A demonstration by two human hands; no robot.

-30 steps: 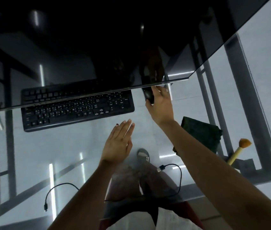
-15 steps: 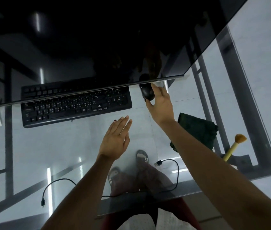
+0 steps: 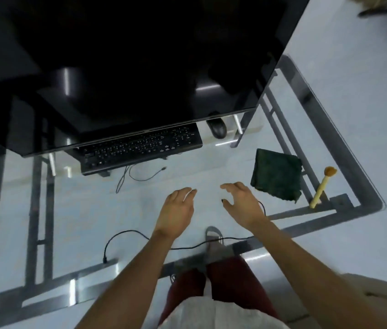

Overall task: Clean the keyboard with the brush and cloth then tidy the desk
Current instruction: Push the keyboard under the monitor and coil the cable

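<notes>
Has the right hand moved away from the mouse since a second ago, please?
Yes. The right hand has pulled back from the mouse toward the near desk edge, now open beside the green cloth.

A large dark monitor (image 3: 140,67) fills the upper part of the view, its screen black with a few faint reflections. A black mouse (image 3: 216,128) lies just below the monitor's lower right corner. A thin black cable (image 3: 130,233) curves across the near part of the glass tabletop (image 3: 73,210), ending in a plug at its left end. Through the glass show a grey metal frame (image 3: 344,176) and the pale floor (image 3: 365,67).
</notes>
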